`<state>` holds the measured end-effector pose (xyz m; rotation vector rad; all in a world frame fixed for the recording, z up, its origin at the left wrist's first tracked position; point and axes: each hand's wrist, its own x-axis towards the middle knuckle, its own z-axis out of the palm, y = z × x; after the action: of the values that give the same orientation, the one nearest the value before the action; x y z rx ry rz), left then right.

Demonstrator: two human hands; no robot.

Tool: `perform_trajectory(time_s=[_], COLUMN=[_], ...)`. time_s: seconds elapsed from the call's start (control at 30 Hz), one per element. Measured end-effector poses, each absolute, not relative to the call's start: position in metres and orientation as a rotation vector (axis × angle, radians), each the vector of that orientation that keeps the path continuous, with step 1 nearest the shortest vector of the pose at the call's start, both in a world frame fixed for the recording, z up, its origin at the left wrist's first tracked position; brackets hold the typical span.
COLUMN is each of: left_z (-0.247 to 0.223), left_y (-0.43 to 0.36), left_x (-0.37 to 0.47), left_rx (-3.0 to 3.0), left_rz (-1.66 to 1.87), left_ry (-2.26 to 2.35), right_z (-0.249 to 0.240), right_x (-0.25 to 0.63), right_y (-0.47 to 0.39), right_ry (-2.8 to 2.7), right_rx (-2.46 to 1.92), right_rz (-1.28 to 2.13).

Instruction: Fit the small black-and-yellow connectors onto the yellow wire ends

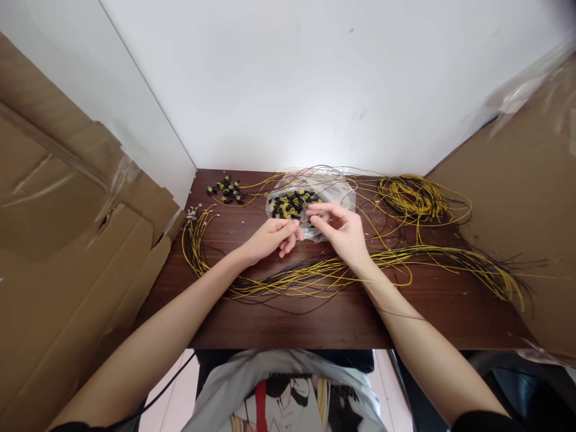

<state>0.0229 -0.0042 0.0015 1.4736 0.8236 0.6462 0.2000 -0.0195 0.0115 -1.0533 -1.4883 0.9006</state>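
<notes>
Near the middle of the brown table, my left hand (274, 239) has its thumb and index finger pinched on the end of a thin wire that is hard to make out. Just right of it, my right hand (341, 233) has its thumb and index finger apart, near the wire end. Behind both hands lies a clear plastic bag (339, 191) with many small black and yellow connectors (288, 205). A long bundle of yellow and black wires (288, 287) runs under my forearms, with pale terminals (194, 213) at its left end.
A coil of yellow and black wire (411, 198) lies at the back right. Several black and yellow connectors (228, 191) form a pile at the back left. Cardboard (67, 240) stands on the left, more cardboard (517, 180) on the right, and a white wall (315, 90) behind.
</notes>
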Motion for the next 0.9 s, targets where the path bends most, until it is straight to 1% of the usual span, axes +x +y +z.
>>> perform_trajectory(time_s=[0.17,0.27,0.53,0.9], left_z=[0.001,0.0,-0.006,-0.006], left_y=[-0.004,-0.004,-0.001,-0.001], left_x=[0.023,0.023,0.025,0.023], left_rx=[1.489,1.476,1.218,1.223], left_rz=[0.671,0.709,0.904,0.903], left_ry=[0.832,0.843,0.764,0.735], right_z=[0.004,0.003,0.0,-0.002], right_x=[0.196,0.195,0.196,0.194], right_y=[-0.021,-0.021,-0.019,-0.02], right_ry=[-1.74,-1.741,-1.659,-1.697], right_rx=[-1.065,-1.083,-1.236,-1.226], right_rz=[0.756,0.772,0.804,0.843])
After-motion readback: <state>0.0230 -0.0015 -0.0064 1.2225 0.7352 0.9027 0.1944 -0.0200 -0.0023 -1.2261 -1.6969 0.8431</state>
